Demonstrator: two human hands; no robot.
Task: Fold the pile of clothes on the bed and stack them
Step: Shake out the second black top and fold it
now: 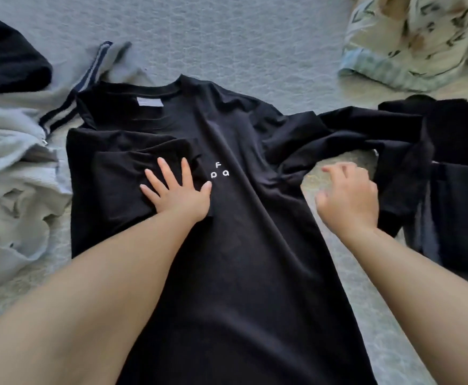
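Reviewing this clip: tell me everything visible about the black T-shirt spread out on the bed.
The black T-shirt looks like soft jersey, with a ribbed round collar, a pale neck label and small white letters on the chest. It lies spread on the bed, collar away from the camera. One sleeve side is already folded inward, and the left hand presses flat on that fold. The other sleeve trails rumpled towards the right hand, whose curled fingers are blurred; contact is unclear.

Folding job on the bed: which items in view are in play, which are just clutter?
In play: black T-shirt, left hand pressing its folded sleeve, right hand, grey zip jacket, folded dark stack.
Clutter: patterned bedding.
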